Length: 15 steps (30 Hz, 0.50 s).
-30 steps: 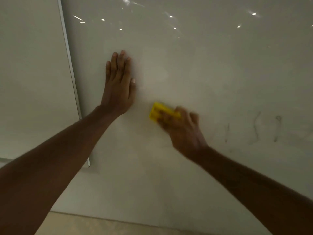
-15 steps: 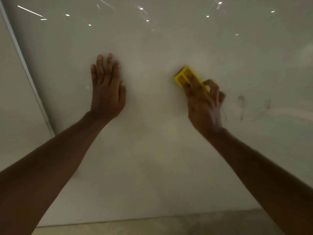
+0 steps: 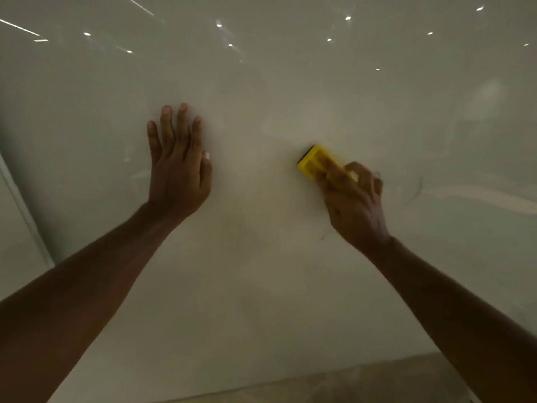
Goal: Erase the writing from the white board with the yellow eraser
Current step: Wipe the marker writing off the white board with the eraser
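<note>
In the head view, the left hand (image 3: 177, 167) is laid flat on the white board (image 3: 261, 286), fingers apart and nothing held. The yellow eraser (image 3: 315, 162) is pressed to the board right of centre, clamped in the grip of the right hand (image 3: 353, 202). Faint traces of writing (image 3: 418, 186) are seen just right of that hand. Ceiling lights (image 3: 347, 18) are mirrored near the top.

A brown floor (image 3: 377, 379) shows at the bottom right, and a pale wall (image 3: 14, 242) stands at the far left.
</note>
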Each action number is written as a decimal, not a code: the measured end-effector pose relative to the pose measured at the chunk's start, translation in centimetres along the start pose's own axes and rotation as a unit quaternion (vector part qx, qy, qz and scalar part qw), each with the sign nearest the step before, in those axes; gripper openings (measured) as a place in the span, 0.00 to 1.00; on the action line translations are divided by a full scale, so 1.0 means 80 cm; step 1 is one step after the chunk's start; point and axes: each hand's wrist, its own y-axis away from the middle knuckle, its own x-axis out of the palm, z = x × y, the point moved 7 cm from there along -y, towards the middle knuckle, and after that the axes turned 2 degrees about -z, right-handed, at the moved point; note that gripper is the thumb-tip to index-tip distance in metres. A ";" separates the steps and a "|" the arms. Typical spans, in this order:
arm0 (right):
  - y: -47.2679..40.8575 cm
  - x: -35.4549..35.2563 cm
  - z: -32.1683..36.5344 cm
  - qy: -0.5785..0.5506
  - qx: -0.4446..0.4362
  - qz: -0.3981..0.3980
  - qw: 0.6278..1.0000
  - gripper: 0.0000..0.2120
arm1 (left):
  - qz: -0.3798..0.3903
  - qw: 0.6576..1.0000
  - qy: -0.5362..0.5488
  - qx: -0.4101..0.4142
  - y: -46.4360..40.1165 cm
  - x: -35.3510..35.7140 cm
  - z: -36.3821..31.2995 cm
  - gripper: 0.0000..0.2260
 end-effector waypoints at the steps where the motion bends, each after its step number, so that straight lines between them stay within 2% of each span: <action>1: -0.003 -0.004 -0.010 0.010 0.050 -0.026 0.998 0.27 | 0.003 1.000 0.002 0.000 -0.002 0.003 -0.008 0.24; 3: 0.014 0.001 -0.010 0.008 0.100 -0.049 0.994 0.28 | 0.008 1.000 0.005 -0.001 -0.005 0.009 -0.024 0.24; 4: 0.032 0.010 0.001 -0.006 0.079 -0.040 0.996 0.29 | 0.008 1.000 0.005 -0.001 -0.007 0.011 -0.031 0.24; 6: 0.083 0.035 0.031 -0.038 -0.058 0.026 0.997 0.28 | 0.008 1.000 0.003 0.002 -0.012 0.016 -0.046 0.24; 8: 0.143 0.048 0.047 -0.026 -0.232 0.094 0.968 0.27 | 0.008 1.000 0.001 0.004 -0.017 0.020 -0.061 0.24; 10: 0.165 0.042 0.032 -0.013 -0.308 0.117 0.944 0.27 | 0.005 1.000 -0.004 0.004 -0.022 0.023 -0.074 0.24; 12: 0.139 0.030 0.001 -0.019 -0.271 0.105 0.957 0.29 | 0.005 1.000 -0.006 0.001 -0.026 0.026 -0.085 0.24; 15: 0.057 -0.001 -0.086 0.004 -0.067 0.053 0.996 0.31 | 0.010 1.000 -0.009 -0.004 -0.030 0.032 -0.098 0.24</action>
